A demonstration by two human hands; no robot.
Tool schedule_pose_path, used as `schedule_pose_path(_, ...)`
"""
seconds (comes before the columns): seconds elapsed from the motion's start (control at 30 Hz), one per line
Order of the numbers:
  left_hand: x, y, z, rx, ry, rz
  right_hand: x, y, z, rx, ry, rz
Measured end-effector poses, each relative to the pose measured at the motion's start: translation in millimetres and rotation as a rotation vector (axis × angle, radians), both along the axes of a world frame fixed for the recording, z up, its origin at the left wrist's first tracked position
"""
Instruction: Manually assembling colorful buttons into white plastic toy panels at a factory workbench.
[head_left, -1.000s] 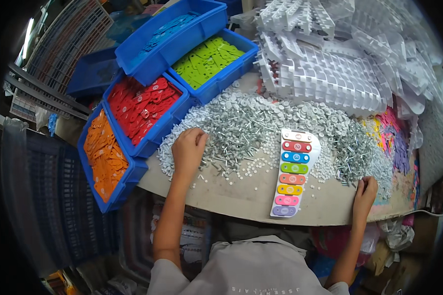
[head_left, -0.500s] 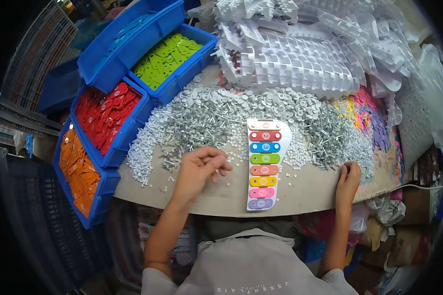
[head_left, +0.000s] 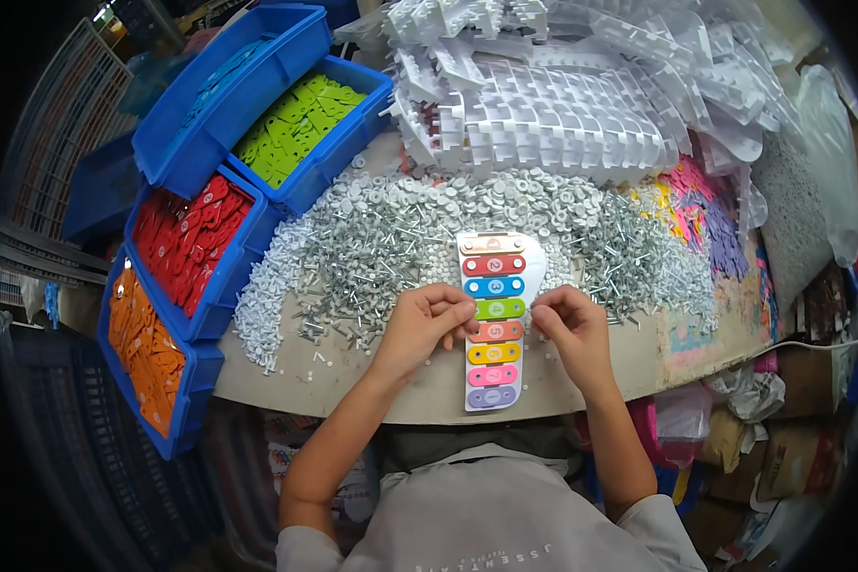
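Observation:
A toy xylophone (head_left: 535, 259) with a white base and several coloured bars lies on the table in front of me. White round caps sit on the ends of its upper bars; the lower bars show small dark spots there. At the left end of the green bar (head_left: 498, 309), my left hand (head_left: 419, 329) is closed in a pinch, fingertips at the bar's edge. My right hand (head_left: 579, 336) pinches at that bar's other end. Whatever is between the fingers of either hand is too small or hidden to make out.
Loose metal pins (head_left: 362, 276) and white caps (head_left: 534, 205) are heaped beyond the xylophone. Blue bins (head_left: 200, 329) of coloured bars stand at the left. White plastic bases (head_left: 562, 124) are piled at the back. Pink and purple bars (head_left: 725, 238) lie at the right.
My right hand has come left from the pin heap to the green bar. My left hand has moved right to the bar's other end. The whole view has shifted slightly.

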State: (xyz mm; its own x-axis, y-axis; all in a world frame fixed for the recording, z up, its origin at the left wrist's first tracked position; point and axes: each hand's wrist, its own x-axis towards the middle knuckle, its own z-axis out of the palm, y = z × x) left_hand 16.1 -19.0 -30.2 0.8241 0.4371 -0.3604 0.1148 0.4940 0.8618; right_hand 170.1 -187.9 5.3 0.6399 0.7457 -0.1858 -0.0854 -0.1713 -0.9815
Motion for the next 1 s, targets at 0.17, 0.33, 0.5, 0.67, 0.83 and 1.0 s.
schedule_pose_path(0.17, 4, 3, 4, 0.031, 0.062, -0.070, 8, 9, -3, -0.074, 0.018, 0.056)
schedule_pose_path(0.33, 8, -3, -2, 0.267, 0.160, -0.025, 12, 11, -2, -0.115, 0.025, 0.064)
schedule_pose_path(0.5, 11, 2, -11, 0.243, 0.139, -0.088, 7, 11, -5, -0.123, -0.015, 0.061)
schedule_pose_path(0.67, 14, 8, -12, 0.081, 0.062, -0.218, 11, 12, -8, -0.288, -0.169, 0.067)
schedule_pose_path(0.83, 15, 8, -18, 0.091, 0.044, -0.177, 15, 12, -7, -0.386, 0.083, 0.106)
schedule_pose_path(1.0, 16, 12, -19, 0.149, 0.091, -0.245, 3, 15, -17, -0.168, 0.297, 0.085)
